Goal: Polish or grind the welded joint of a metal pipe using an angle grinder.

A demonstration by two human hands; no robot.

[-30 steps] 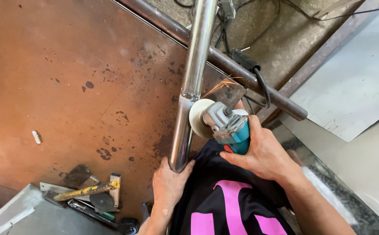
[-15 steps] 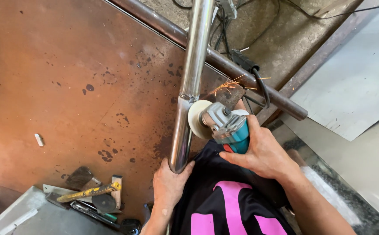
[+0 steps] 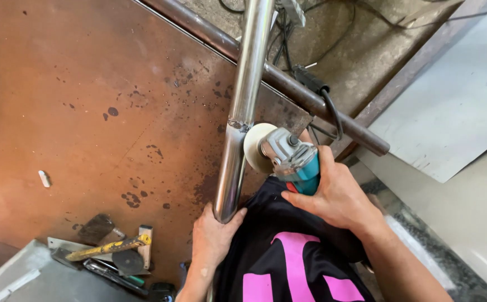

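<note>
The sparks had stopped: our right hand (image 3: 338,196) still gripped the grinder (image 3: 288,159) beside the weld (image 3: 238,124), our left hand (image 3: 212,240) closed round the steel pipe (image 3: 243,112)

A rusty brown steel tabletop (image 3: 87,100) fills most of the view, its surface flecked with dark spots and scorch marks. A small white stub (image 3: 44,178) lies alone toward its left side. At the near edge sits a cluster of tools — a yellow-handled hammer (image 3: 109,247), a dark grinding disc (image 3: 127,260), a metal square (image 3: 144,246) and a dark scrap of plate (image 3: 95,228) — beside a grey metal sheet (image 3: 42,279).
</note>
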